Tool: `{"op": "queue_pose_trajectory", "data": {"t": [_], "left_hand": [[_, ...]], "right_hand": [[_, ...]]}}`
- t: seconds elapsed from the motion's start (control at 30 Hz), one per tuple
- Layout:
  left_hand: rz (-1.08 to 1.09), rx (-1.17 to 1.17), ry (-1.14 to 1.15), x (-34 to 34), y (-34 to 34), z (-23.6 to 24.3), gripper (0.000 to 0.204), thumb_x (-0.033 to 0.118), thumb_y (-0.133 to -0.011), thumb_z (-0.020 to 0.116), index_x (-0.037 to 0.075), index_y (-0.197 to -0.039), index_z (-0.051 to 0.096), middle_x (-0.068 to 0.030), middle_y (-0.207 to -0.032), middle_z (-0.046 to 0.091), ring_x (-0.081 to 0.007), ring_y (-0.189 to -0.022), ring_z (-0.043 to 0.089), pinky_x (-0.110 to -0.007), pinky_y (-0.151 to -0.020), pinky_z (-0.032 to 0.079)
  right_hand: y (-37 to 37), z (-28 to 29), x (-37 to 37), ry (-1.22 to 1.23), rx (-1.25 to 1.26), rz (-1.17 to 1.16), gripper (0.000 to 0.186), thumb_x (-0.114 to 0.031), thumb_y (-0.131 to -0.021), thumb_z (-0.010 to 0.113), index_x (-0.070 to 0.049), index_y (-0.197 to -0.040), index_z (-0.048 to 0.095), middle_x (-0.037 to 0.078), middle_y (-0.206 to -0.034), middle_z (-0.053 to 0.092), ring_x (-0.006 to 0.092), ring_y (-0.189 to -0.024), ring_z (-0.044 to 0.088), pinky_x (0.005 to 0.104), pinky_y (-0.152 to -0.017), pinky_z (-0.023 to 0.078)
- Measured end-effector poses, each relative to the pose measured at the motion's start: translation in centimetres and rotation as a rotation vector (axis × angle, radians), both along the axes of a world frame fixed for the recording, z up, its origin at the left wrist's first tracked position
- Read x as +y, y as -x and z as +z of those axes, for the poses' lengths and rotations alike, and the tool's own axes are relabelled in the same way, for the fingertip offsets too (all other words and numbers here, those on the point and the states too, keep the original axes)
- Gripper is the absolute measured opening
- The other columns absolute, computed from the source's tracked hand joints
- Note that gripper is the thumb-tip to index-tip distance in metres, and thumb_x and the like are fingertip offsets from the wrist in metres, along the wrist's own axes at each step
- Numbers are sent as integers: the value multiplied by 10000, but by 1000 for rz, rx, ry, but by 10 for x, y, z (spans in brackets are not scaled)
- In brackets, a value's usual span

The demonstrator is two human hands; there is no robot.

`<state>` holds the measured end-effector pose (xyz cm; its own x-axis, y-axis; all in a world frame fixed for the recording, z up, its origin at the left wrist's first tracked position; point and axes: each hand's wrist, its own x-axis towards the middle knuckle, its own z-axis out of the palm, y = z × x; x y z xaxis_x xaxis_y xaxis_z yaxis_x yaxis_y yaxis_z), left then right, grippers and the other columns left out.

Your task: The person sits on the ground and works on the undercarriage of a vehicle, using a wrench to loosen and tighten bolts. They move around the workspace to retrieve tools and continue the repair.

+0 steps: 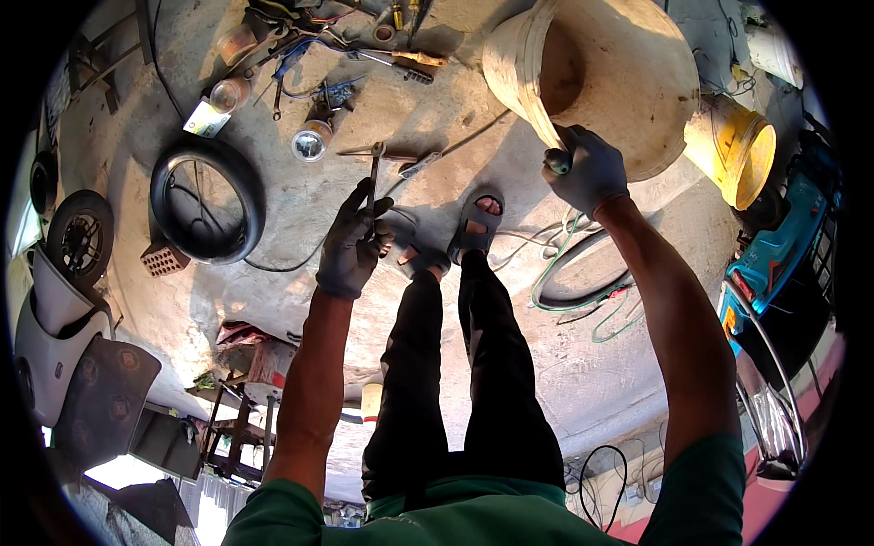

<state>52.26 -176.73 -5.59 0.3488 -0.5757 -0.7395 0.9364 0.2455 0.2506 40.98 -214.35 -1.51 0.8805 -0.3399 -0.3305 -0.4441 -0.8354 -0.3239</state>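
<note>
My left hand (350, 244), in a dark grey glove, is closed round a metal wrench (375, 171) whose head points away from me. My gloved right hand (590, 171) is closed at the near rim of a large, dirty white bucket (642, 86). The bucket is tilted, and part of its brownish inside shows. A dark green rounded end (559, 163) sticks out of the right fist; the rest of that thing is hidden. On the floor just beyond the wrench lie thin metal tools (391, 157).
A black tyre (161, 205) lies at left beside a perforated brick (165, 259). A jar (312, 142), a screwdriver (419, 58) and tangled wires are farther off. At right are a yellow bucket (728, 150), green hoses (551, 270) and a blue machine (774, 241). My sandalled feet (475, 223) stand between.
</note>
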Motion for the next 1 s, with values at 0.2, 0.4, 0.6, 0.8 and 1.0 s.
{"op": "queue_pose_trajectory", "data": {"t": [0.2, 0.4, 0.6, 0.8, 1.0], "left_hand": [[-92, -61, -46, -8, -2, 5, 582, 55, -925, 595, 67, -1482, 430, -76, -1039, 687, -158, -841, 622, -362, -834, 526], [-77, -50, 25, -15, 1, 2, 460, 76, -937, 574, 8, -1383, 487, -100, -1025, 680, -193, -833, 647, -371, -810, 549], [-58, -27, 25, -28, -2, 9, 450, 99, -929, 581, -3, -1359, 495, -133, -1078, 684, -190, -839, 655, -387, -799, 546], [-68, -59, 27, -34, 0, 14, 473, 110, -951, 530, 21, -1411, 464, -138, -1149, 676, -166, -816, 640, -371, -768, 530], [-144, -19, -103, -35, -6, 28, 396, 84, -969, 472, 35, -1360, 500, -118, -1091, 679, -175, -823, 651, -387, -769, 559]], "right_hand": [[0, 1, -1, -32, -2, -15, 407, -247, -743, 692, -161, -1141, 687, 107, -930, 687, 320, -859, 669, 425, -774, 556], [-3, 5, 0, -55, 6, -47, 296, -234, -748, 679, -128, -1024, 695, 128, -887, 683, 338, -831, 667, 439, -752, 555], [-4, 8, -1, -54, -16, -27, 318, -231, -752, 680, -132, -1054, 696, 130, -885, 682, 337, -828, 666, 440, -747, 552], [-5, 9, -4, -71, -23, -17, 346, -229, -763, 674, -127, -1093, 696, 137, -896, 682, 336, -831, 668, 440, -743, 552], [-4, 9, -7, -67, -35, -4, 363, -224, -768, 655, -98, -1106, 697, 146, -888, 679, 342, -822, 667, 447, -730, 553]]}}
